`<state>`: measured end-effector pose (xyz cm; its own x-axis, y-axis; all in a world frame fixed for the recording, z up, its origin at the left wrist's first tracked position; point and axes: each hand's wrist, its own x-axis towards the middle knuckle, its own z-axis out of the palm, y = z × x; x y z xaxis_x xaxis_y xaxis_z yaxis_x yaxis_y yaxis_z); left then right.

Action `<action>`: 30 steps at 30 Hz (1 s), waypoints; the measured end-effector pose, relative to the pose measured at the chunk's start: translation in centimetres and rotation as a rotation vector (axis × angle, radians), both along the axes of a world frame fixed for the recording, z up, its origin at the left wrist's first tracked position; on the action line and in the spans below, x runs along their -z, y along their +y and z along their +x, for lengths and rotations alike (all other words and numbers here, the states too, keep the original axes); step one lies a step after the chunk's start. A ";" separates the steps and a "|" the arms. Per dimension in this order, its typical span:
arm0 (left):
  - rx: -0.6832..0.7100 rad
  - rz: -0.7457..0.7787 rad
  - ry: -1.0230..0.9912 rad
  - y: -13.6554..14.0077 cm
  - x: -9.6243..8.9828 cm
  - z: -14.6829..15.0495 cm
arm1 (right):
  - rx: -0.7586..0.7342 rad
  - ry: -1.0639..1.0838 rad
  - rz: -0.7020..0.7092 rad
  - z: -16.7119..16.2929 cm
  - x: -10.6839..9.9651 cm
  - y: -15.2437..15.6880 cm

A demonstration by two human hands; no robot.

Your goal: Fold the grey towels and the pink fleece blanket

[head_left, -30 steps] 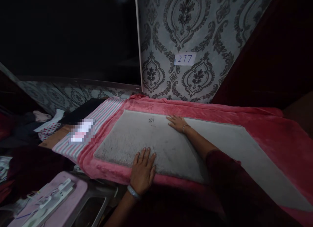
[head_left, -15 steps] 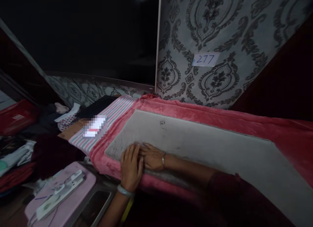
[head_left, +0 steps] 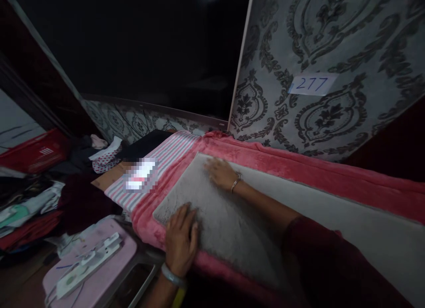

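Note:
A long grey mat (head_left: pixel 229 228) with angled corners lies on a pink plush blanket (head_left: pixel 282 168). My left hand (head_left: pixel 181 239), a pale bangle on its wrist, rests palm down on the mat near its front left corner, fingers stretched out. Farther back, my right hand (head_left: pixel 222 174) with a thin bracelet lies flat on the mat close to its far left edge, slightly smeared by motion. Neither hand grips anything. My right forearm crosses above the mat and hides part of it.
A striped cloth (head_left: pixel 181 142) bears a blurred-out bright object (head_left: pixel 141 175) left of the mat. A pink stool (head_left: pixel 109 266) holds a white power strip (head_left: pixel 88 266). Clothes (head_left: pixel 79 202) are heaped at left. Behind stand a large dark screen (head_left: pixel 149 47) and patterned wall with a "277" paper (head_left: pixel 312 84).
My right hand has left my left hand's side and slid toward the mat's far edge. My left hand stays near the front corner. The view has shifted slightly left.

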<state>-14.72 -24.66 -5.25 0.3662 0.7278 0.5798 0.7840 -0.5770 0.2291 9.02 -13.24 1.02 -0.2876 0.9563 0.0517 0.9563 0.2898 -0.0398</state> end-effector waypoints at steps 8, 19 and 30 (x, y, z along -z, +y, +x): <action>-0.213 -0.009 0.146 4.2 1.6 -2.6 | -0.544 0.074 -0.077 -6.4 3.5 0.0; -0.230 0.065 0.142 4.4 2.0 -2.7 | 0.115 0.083 -0.175 -0.3 1.3 11.2; -0.235 -0.087 0.207 4.9 0.0 -1.9 | -0.329 0.228 -0.103 -0.5 1.8 -13.5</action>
<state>-16.66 -19.81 -5.22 0.2859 0.8497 0.4429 0.9284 -0.3602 0.0916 8.53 -26.69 -0.76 -0.5715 0.8185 0.0583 0.7762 0.5623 -0.2852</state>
